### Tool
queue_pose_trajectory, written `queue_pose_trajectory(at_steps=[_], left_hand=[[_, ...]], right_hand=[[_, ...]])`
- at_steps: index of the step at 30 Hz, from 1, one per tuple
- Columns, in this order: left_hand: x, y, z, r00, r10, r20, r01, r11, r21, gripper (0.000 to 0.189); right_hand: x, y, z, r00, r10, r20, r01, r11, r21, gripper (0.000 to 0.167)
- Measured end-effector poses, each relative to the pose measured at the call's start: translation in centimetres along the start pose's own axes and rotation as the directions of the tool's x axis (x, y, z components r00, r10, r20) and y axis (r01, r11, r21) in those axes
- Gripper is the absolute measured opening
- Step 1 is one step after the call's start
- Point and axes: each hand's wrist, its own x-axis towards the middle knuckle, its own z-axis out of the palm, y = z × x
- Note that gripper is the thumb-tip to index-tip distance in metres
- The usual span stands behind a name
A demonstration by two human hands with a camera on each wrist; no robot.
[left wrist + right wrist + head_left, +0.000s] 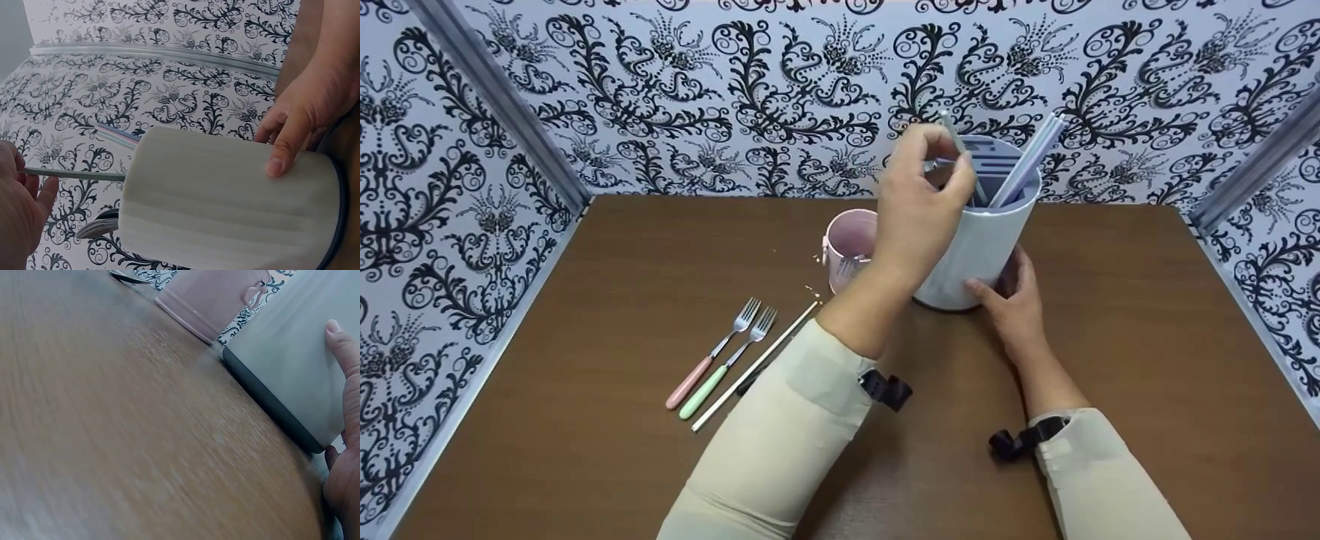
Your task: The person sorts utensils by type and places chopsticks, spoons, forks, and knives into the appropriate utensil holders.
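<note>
A white utensil holder (971, 251) with a grey slotted top and a dark base stands on the table, tilted a little. My left hand (911, 214) is over its rim and pinches a thin grey-green chopstick (84, 175), whose lower end is hidden inside the holder. With the thumb in front and the fingers behind, my right hand (1020, 307) grips the holder low on its right side. Several pale chopsticks (1031, 159) lean out at the holder's right. In the left wrist view, a metal utensil head (98, 228) sticks out of the opening too.
A pink cup (847, 229) with a fork head inside stands just left of the holder, partly behind my left forearm. Farther left lie a pink-handled fork (690, 381), a green-handled fork (705, 390) and a white chopstick (754, 367). A patterned wall (697, 97) closes off the back.
</note>
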Motion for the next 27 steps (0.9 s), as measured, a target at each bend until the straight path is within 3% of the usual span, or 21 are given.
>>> queue_pose_trajectory(at_steps=[10, 14, 19, 27], left_hand=[[1.4, -0.2, 1.4, 0.983, -0.103, 0.149, 0.067, 0.97, 0.232, 0.012], [2.0, -0.5, 2.0, 0.974, -0.105, 0.2, 0.04, 0.952, 0.302, 0.011], [2.5, -0.9, 2.7, 0.964, -0.098, 0.247, -0.012, 0.912, 0.409, 0.008], [2.6, -1.6, 3.9, 0.94, -0.181, 0.291, 0.008, 0.861, 0.509, 0.009]], right_hand=[[0.0, 0.1, 0.0, 1.0, -0.015, -0.001, 0.015, 1.0, 0.015, 0.092], [0.1, 0.0, 0.0, 1.0, -0.012, 0.008, 0.012, 1.0, -0.001, 0.093], [0.1, -0.2, -0.2, 1.0, -0.002, 0.021, 0.002, 1.0, -0.03, 0.093], [0.0, -0.3, -0.3, 0.999, 0.025, 0.037, -0.023, 0.999, -0.047, 0.096]])
